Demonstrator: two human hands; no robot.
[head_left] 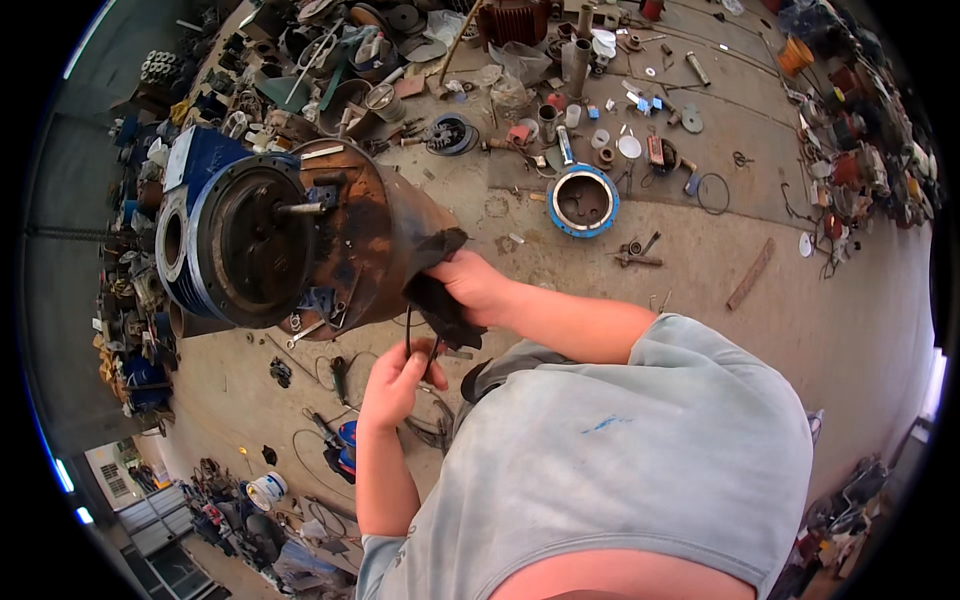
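While right hand (478, 285) grips black rag (440, 300), left-hand fingers (400, 375) pinch black cable (408, 335).

Rusty motor housing (375, 235) stands beside a blue motor body (195, 190), shaft end facing up at the camera. Person's right hand (475, 285) grips a black rag (440, 300) against the housing's edge; left hand (395, 385) pinches a thin black cable (408, 335) just below. Blue ring (582, 200) and scattered parts lie on the concrete floor (800, 330) beyond.
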